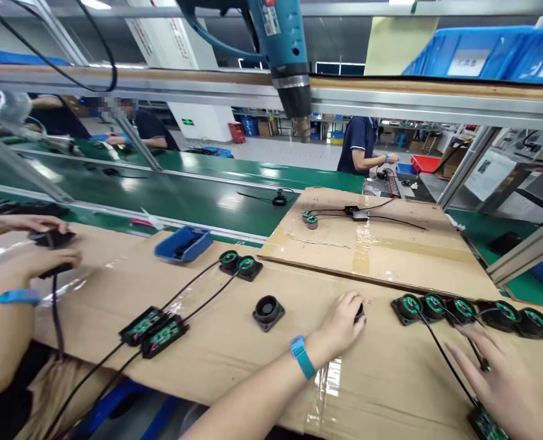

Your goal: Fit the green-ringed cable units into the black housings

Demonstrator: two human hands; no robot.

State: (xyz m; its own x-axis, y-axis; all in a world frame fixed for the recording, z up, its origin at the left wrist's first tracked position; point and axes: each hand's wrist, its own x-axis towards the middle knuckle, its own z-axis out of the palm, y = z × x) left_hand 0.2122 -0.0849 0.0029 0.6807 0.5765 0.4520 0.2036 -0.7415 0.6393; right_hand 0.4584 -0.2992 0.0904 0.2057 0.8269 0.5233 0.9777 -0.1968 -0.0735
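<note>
My left hand (345, 321), with a blue band at the wrist, is closed on the cardboard around a small black part (359, 313), mostly hidden by the fingers. To its left stands a square-flanged black housing (268, 311) with a round hollow. My right hand (505, 376), slightly blurred, has its thumb and fingers apart over black cables (446, 354). Just beyond it lies a row of several black housings (461, 310) with round green circuit boards. A black box with a green board (485, 421) sits below the right hand, partly cut off by the frame.
A co-worker's hands (46, 250) hold black parts at the left. Two cabled assemblies (155, 330) and a blue bin (183, 244) lie on the cardboard (225, 373). A drill (285, 61) hangs overhead. Beyond is a green conveyor (198, 195); another person (361, 146) stands behind.
</note>
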